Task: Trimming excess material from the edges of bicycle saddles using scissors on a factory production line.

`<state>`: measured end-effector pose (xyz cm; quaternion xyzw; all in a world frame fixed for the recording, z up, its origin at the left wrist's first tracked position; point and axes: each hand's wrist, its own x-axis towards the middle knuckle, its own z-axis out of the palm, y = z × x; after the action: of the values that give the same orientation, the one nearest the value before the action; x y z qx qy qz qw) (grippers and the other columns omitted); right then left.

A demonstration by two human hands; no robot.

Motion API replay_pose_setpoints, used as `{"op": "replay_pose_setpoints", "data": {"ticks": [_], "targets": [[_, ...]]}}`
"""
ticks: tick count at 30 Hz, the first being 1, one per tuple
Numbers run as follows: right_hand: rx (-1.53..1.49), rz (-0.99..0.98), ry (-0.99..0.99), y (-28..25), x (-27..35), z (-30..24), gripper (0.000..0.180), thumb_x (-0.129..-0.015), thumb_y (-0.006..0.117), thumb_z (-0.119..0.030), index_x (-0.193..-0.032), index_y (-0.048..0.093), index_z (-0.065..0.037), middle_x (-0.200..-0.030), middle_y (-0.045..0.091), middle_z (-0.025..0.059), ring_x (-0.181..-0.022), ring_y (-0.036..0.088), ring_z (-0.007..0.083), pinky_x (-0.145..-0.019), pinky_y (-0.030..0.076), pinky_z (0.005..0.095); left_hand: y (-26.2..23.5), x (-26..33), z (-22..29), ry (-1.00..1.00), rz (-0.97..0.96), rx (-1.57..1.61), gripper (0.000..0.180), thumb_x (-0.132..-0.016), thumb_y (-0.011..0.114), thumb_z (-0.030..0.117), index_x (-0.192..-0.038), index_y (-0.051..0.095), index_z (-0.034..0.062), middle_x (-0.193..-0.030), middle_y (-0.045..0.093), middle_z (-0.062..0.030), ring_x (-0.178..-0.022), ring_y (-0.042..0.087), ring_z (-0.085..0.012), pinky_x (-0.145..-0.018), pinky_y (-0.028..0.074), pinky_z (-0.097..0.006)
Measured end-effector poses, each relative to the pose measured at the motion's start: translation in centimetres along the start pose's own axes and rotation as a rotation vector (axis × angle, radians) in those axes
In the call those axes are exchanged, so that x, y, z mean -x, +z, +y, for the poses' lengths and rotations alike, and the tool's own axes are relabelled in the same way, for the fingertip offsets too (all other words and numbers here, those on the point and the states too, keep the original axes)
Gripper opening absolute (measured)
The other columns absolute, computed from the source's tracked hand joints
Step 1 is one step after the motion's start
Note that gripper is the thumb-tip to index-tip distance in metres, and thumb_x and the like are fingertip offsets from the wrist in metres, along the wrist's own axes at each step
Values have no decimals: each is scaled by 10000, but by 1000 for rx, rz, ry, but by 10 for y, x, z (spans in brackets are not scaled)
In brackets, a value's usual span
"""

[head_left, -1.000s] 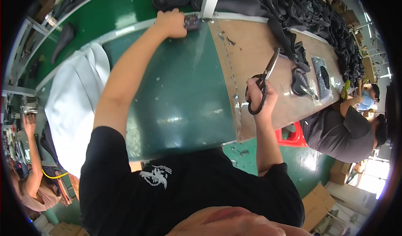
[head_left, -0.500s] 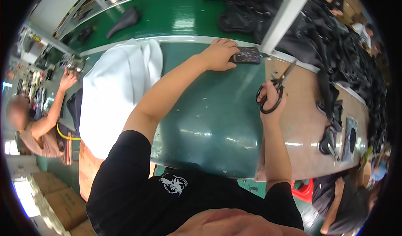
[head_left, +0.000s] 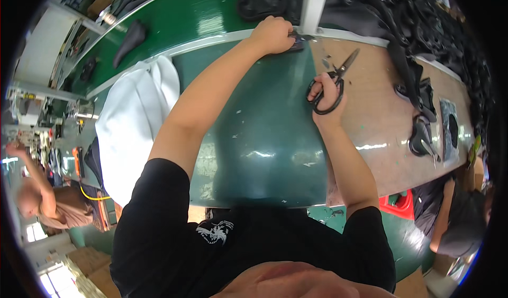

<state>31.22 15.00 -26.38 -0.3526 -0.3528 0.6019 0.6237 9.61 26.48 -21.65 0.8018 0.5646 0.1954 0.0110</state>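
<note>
While left hand presses a dark piece, right hand grips scissors.

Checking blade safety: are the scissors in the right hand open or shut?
Nearly shut: the scissors in the right hand show blades lying almost together, tips only slightly apart, pointing up-right over the table.

Bright, even overhead light, w/ daylight blowing out at the lower left and lower right rim. Glare streaks on the glossy green mat and a white sheen on the wooden bench top. Shadows soft, short, close under the arms. Strong fisheye bend: straight edges curve near the rim, black vignette all round. Centre sharp; rim areas soft and smeared, the chin at the bottom out of focus.
</note>
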Motion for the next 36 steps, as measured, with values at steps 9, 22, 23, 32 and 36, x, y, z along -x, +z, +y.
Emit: {"op": "replay_pose_setpoints", "data": {"ticks": [9,22,23,32,36], "targets": [[-50,-10,99,-3,2,-10,282,-967,702,-220,-851,634,28,-623,560,56,-519,525,141,-499,435,290,71,-33,46,-56,124,-319,298,-856,769,316,-968,800,42,-1113,682,-155,-1115,593,-361,-928,473,-495],[-104,407,-234,-49,-57,-53,265,-916,680,-220,-839,605,22,-600,556,82,-496,537,179,-478,437,326,88,-7,88,197,241,-68,157,-875,689,173,-958,683,40,-1015,703,-156,-1032,657,-359,-900,509,-482],[-107,453,-253,-56,-61,-59,265,-913,676,-216,-851,604,31,-605,553,87,-499,540,185,-479,443,329,91,-6,95,185,217,51,146,-860,661,146,-949,676,32,-986,709,-172,-1004,669,-371,-909,520,-480],[-20,502,-561,-73,-54,-116,215,-903,693,-162,-830,633,32,-565,585,94,-476,556,194,-470,450,328,119,52,199,297,171,98,458,-963,629,277,-1240,642,-87,-1401,589,-302,-1335,535,-461,-1168,396,-512],[76,377,-636,-98,-35,-161,319,-958,637,-244,-862,654,60,-588,567,79,-530,546,186,-567,451,327,83,119,287,361,-311,279,485,-960,634,284,-1289,632,-72,-1479,544,-277,-1383,508,-427,-1167,400,-499]]}}
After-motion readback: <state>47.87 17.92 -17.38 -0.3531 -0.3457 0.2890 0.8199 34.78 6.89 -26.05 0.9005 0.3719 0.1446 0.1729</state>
